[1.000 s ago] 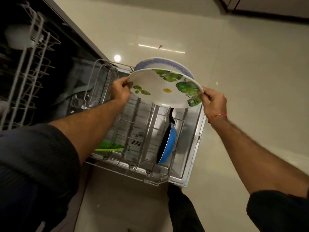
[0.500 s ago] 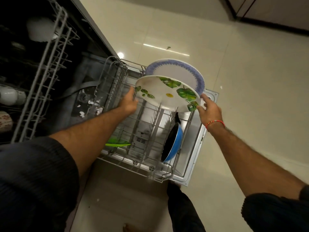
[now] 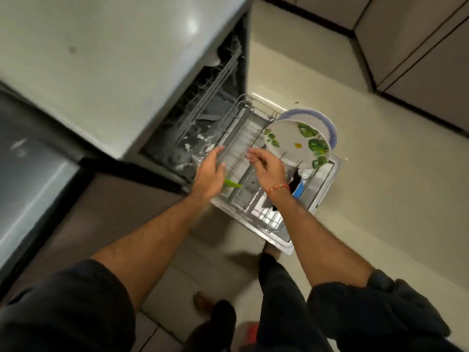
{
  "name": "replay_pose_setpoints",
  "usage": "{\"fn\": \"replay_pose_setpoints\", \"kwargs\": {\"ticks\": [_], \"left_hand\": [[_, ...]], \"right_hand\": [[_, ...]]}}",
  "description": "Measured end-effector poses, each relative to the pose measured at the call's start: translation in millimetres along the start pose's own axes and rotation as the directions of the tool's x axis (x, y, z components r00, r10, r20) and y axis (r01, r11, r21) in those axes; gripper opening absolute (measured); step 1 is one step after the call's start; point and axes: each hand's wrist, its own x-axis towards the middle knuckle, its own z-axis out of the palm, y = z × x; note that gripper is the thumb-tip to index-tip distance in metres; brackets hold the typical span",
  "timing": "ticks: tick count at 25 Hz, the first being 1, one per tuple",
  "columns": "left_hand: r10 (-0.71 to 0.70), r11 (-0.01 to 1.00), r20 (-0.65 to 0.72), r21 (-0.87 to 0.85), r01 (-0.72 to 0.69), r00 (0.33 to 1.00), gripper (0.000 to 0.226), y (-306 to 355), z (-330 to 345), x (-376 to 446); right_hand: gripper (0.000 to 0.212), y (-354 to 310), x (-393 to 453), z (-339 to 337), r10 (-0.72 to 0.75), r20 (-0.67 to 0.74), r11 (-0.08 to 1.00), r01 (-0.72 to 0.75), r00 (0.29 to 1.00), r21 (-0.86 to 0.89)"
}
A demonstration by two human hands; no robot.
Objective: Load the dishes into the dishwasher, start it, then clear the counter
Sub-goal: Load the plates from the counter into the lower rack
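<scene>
The lower dishwasher rack (image 3: 243, 138) is pulled out over the open door (image 3: 322, 196). A white plate with green leaves (image 3: 291, 146) stands on edge at the rack's far end. Right behind it stands a blue-rimmed plate (image 3: 327, 125). A blue pan (image 3: 299, 189) and a green item (image 3: 232, 183) sit lower in the rack. My left hand (image 3: 209, 174) hovers above the rack with fingers relaxed and holds nothing. My right hand (image 3: 267, 168) is also free, fingers loosely bent, just left of the leaf plate.
A pale counter (image 3: 114, 62) runs over the dishwasher at upper left, with the upper rack (image 3: 215, 82) partly visible under it. Cabinet fronts (image 3: 418, 54) line the upper right. My legs and feet stand on the tiled floor (image 3: 380, 199) below the door.
Both hands have let go of the leaf plate, which now stands in the rack in front of the blue-rimmed plate. The hands drew back toward me, and the view rose to include the counter.
</scene>
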Motion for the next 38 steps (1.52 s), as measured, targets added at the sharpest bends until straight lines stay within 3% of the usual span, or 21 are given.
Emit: {"fn": "replay_pose_setpoints", "kwargs": {"ticks": [5, 9, 18, 21, 26, 31, 34, 38], "left_hand": [[0.085, 0.981, -0.295, -0.145, -0.132, 0.952, 0.041, -11, -148, -118], [0.095, 0.976, -0.527, -0.119, -0.184, 0.845, 0.041, -58, -257, -204], [-0.176, 0.973, -0.774, -0.231, -0.013, 0.608, 0.035, -176, -421, -364], [-0.249, 0.958, -0.801, -0.284, 0.021, 0.545, 0.036, -197, -449, -384], [-0.368, 0.915, -0.762, -0.399, 0.062, 0.533, 0.041, -207, -486, -367], [-0.393, 0.898, -0.714, -0.432, 0.078, 0.579, 0.040, -215, -526, -294], [-0.408, 0.894, -0.682, -0.432, 0.115, 0.607, 0.042, -215, -545, -251], [-0.423, 0.893, -0.669, -0.424, 0.154, 0.611, 0.042, -223, -571, -212]], "right_hand": [[0.029, -113, -99, 109, -0.131, 0.173, 0.991, 0.131, 0.976, 0.014], [0.030, -183, -169, 202, -0.281, 0.279, 0.959, 0.277, 0.918, 0.053], [0.030, -293, -282, 400, -0.396, 0.586, 0.902, 0.417, 0.707, 0.107], [0.029, -313, -288, 444, -0.408, 0.607, 0.898, 0.418, 0.682, 0.135], [0.025, -329, -247, 497, -0.333, 0.551, 0.942, 0.292, 0.765, 0.164], [0.039, -338, -152, 537, -0.222, 0.482, 0.956, 0.287, 0.848, -0.065], [0.059, -347, -103, 555, -0.260, 0.578, 0.787, 0.517, 0.774, -0.338], [0.058, -362, -62, 585, -0.225, 0.667, 0.485, 0.675, 0.710, -0.555]]}}
